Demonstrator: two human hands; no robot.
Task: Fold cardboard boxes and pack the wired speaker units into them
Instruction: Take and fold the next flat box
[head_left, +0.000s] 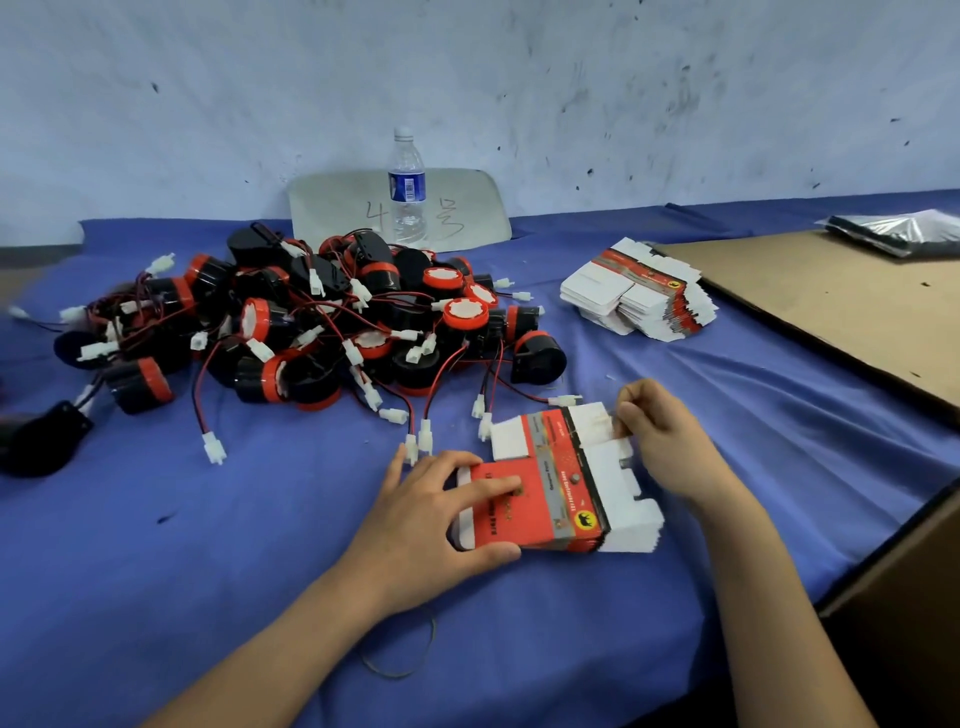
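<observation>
A stack of flat red-and-white box blanks (558, 480) lies on the blue cloth near me. My left hand (441, 512) grips the stack's left end, fingers on top and thumb at its near edge. My right hand (657, 439) pinches the white flap at the stack's far right corner. A big heap of black-and-red wired speaker units (311, 322) with white plugs lies beyond, to the left. A second fanned stack of flat box blanks (641, 296) sits at the back right.
A water bottle (408, 189) stands before a grey board (467, 208) at the wall. A brown cardboard sheet (841, 301) covers the right side, with a plastic bag (898, 234) on it. A rubber band (402, 660) lies on the blue cloth (208, 545) near me.
</observation>
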